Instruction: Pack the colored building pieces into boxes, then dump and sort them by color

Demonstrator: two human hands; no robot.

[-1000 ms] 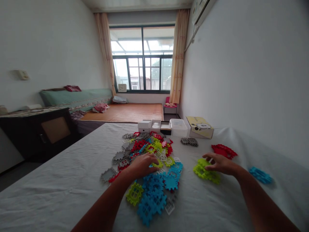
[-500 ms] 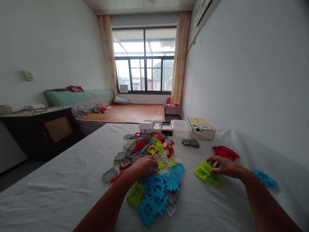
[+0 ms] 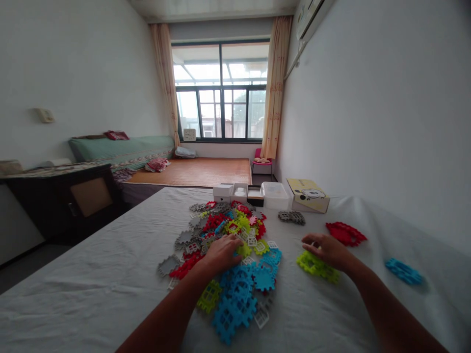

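My right hand point(image 3: 326, 249) rests on the green pile point(image 3: 318, 268). My left hand point(image 3: 222, 252) covers the mixed heap point(image 3: 235, 291), well apart. Whether either hand grips, I cannot tell.

Bright daylight from rear window point(image 3: 221, 90), soft shadows, wide-angle edge distortion

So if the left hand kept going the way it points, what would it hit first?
Probably the lime-green piece just ahead of the left hand, in the mixed pile; small white pieces lie just beyond. Depth is unclear.
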